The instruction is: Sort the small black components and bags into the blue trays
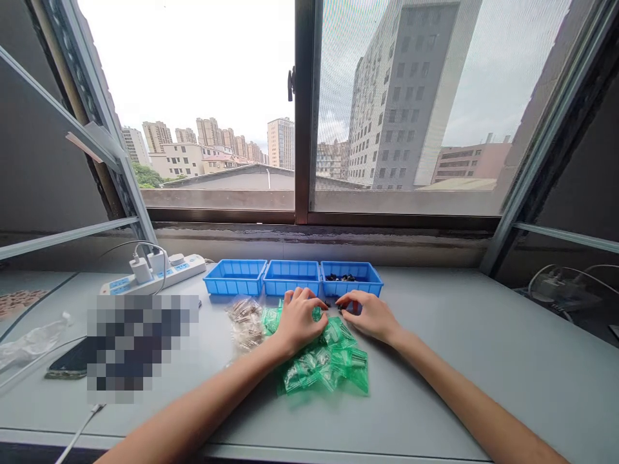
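Observation:
My left hand (300, 317) is over the green plastic packets (322, 367), its thumb and index finger curled close together near a small dark piece. To its right, my right hand (368, 314) has its fingers bent in a pinch at small black pieces (341, 308) in front of the right blue bin (376, 283). Black parts (341, 278) lie inside that bin. The middle blue bin (292, 287) and the left blue bin (235, 286) stand beside it in a row. Clear packets with brownish contents (245, 322) lie left of my left hand.
A white power strip (159, 277) with plugs and cables stands at the back left. A dark phone (70, 361) and crumpled clear plastic (36, 341) lie at the left. Behind the grey table (454, 361) is a window; metal frames flank it.

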The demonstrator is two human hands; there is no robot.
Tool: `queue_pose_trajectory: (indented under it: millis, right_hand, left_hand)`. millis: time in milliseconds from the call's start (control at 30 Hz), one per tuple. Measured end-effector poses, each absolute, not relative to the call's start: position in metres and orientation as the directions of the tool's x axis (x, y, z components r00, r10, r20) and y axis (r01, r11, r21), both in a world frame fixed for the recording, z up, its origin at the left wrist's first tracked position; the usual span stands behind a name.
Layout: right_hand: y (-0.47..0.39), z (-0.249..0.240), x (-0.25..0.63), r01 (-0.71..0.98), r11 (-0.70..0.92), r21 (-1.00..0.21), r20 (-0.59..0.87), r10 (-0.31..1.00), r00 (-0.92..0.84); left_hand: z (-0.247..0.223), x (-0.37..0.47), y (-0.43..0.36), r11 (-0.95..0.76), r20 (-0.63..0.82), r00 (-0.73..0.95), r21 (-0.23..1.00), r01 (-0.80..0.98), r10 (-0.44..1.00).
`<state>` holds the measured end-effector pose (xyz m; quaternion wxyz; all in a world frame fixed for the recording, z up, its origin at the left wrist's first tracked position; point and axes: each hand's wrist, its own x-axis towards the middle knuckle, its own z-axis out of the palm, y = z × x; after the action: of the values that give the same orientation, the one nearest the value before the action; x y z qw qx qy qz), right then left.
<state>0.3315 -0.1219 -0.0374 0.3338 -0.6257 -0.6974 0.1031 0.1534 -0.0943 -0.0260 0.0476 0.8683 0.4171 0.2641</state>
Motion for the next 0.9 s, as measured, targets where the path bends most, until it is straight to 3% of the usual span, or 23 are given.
queue_pose_trajectory:
  millis: [167,300,500,900]
  right_hand:
    - [-0.116,-0.04,0.328,0.526,0.286,-0.801,0.32,0.947,-0.027]
    - [-0.115,-0.038,0.326,0.352,0.248,-0.903,0.256,0.966,-0.023]
    - [-0.118,-0.033,0.325,0.195,0.223,-0.955,0.229,0.973,0.007]
    - [-0.122,-0.028,0.317,0.099,0.244,-0.965,0.253,0.964,0.082]
  left_hand:
    - [-0.025,0.152,-0.093,-0.684,0.46,0.526,0.31,0.661,0.716]
    - [-0.026,0.151,-0.089,-0.743,0.531,0.545,0.289,0.604,0.649]
    - [-0.027,0.151,-0.089,-0.76,0.617,0.497,0.278,0.587,0.61]
    - [-0.027,0.15,-0.089,-0.781,0.682,0.449,0.303,0.547,0.578]
